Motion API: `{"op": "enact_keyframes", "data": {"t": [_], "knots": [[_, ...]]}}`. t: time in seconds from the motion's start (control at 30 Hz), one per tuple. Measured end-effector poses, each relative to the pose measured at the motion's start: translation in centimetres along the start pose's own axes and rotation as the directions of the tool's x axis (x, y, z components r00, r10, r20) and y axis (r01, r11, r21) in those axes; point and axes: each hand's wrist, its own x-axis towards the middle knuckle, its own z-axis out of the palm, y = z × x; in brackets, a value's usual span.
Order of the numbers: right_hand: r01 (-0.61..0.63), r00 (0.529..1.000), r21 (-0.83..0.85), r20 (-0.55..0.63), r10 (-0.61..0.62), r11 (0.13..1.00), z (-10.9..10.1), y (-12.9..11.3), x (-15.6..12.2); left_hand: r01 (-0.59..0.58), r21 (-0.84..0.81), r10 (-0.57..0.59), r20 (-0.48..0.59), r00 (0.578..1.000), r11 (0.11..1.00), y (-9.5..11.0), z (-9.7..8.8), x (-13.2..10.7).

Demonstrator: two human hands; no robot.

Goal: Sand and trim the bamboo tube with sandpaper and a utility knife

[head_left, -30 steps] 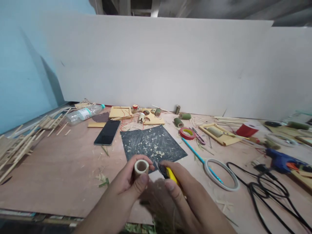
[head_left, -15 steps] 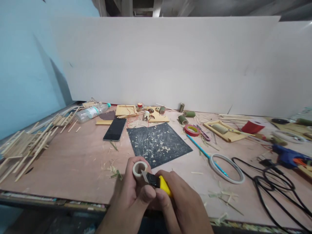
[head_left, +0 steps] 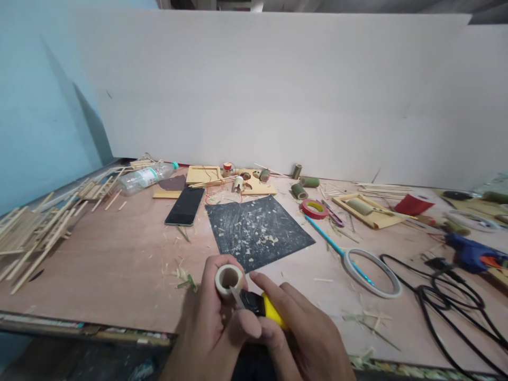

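Observation:
My left hand (head_left: 216,317) is wrapped round a short, pale bamboo tube (head_left: 219,286), its open end facing up toward me. In my right hand (head_left: 304,323) is a yellow and black utility knife (head_left: 272,312). The knife's blade lies against the near rim of the tube, with its tip at the opening. My left thumb presses close to the knife's black front part. Just beyond both hands lies a dark sheet of sandpaper (head_left: 254,227), scattered with pale shavings. The lower part of the tube is hidden by my fingers.
A phone (head_left: 185,206) and a plastic bottle (head_left: 148,177) lie at the left, near bundled bamboo sticks (head_left: 47,227). Red tape (head_left: 315,209), a white tape ring (head_left: 392,291), a black cable (head_left: 432,307) and a blue glue gun (head_left: 470,251) lie to the right. Green bamboo pieces (head_left: 309,182) stand behind.
The blade has shifted slightly down and turned on the tube's rim, and my right index finger has straightened away from the handle. The camera view has tilted down slightly.

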Motion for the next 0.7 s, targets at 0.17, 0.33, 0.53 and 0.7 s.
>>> {"op": "enact_keyframes", "data": {"t": [0.17,0.33,0.53,0.7], "knots": [[-0.001,1.000,0.009,-0.001,0.001,1.000,0.1,0.0,-0.1,-0.033,0.056,0.034,-0.026,0.999,0.998,-0.3,0.0,-0.4],[0.000,1.000,-0.037,0.023,0.001,0.999,-0.1,0.0,0.0,0.006,0.114,0.009,-0.134,0.991,0.993,-1.0,0.3,-1.2],[0.038,0.997,-0.077,0.066,-0.033,0.996,-0.3,0.4,-0.2,0.062,0.280,0.017,-0.272,0.962,0.958,-0.4,1.1,-1.4],[0.031,1.000,-0.170,0.005,-0.031,0.985,0.3,0.9,-0.6,0.082,0.278,0.007,-0.304,0.953,0.957,0.1,1.6,-1.2]]}}
